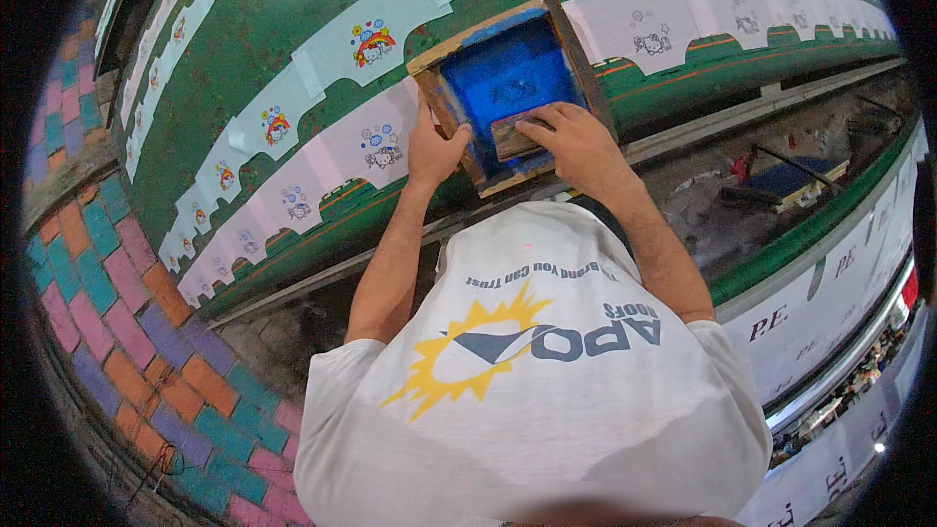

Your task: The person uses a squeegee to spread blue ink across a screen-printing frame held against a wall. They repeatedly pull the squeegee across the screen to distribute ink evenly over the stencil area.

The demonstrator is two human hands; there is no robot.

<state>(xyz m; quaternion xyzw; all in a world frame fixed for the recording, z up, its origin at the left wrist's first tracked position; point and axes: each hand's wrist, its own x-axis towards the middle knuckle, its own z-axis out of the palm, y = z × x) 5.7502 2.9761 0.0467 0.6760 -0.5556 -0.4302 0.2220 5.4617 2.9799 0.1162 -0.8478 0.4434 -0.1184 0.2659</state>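
A wooden-framed printing screen [584, 63] with blue ink over its mesh lies on the long green table, at a slight tilt to the table edge. My left hand [435, 148] grips the frame's left side, thumb on top and fingers mostly hidden beyond the edge. In my right hand [580, 146] is a wooden squeegee [509, 140], pressed onto the inked mesh near the frame's close end. A faint cartoon outline shows through the blue ink. Just left of the screen lies a pale pink fabric piece [346, 151] bearing a black outline print with blue cloud shapes.
Rows of cut fabric pieces [356, 34] with cartoon prints cover the green table [322, 5]. Another framed screen [795, 183] rests in the gap on the right. Beyond it hang white sheets [810, 312] with dark lettering. Multicoloured brick paving [176, 361] lies at left.
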